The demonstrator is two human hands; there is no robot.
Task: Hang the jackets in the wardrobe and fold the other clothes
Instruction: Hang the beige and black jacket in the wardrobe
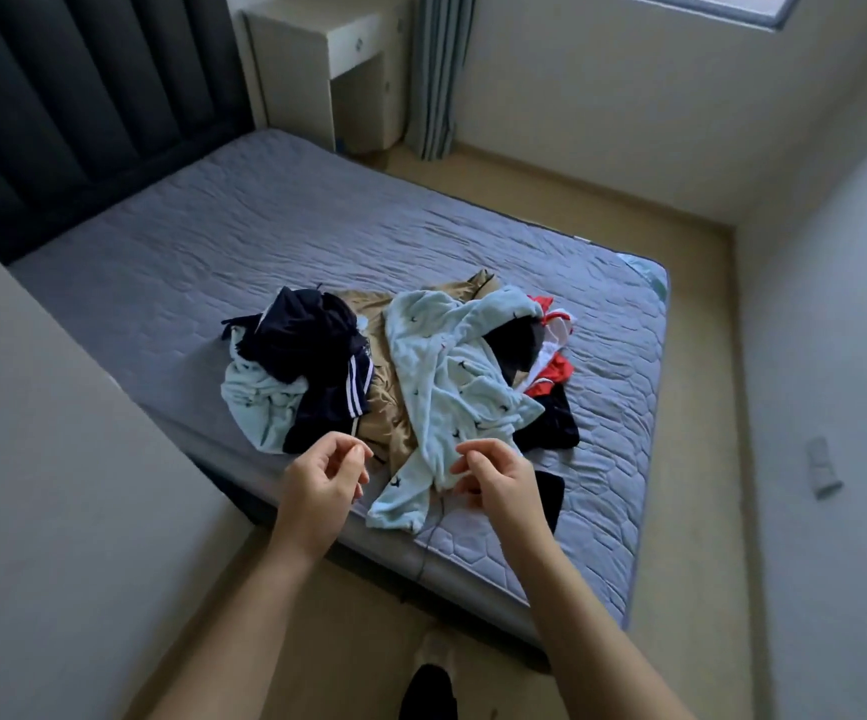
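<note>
A heap of crumpled clothes lies on the grey quilted mattress (202, 252) near its foot edge: a pale blue printed fleece garment (452, 387) on top, with a navy white-striped garment (317, 366) to its left (tan cloth (384, 402) lies between them). The left hand (324, 480) and the right hand (499, 480) hover above the near edge, fingers loosely curled, gripping nothing.

Left hand (324, 480) and right hand (499, 483) hover, loosely curled, over clothes (452, 376) heaped on the bed (213, 241).
</note>
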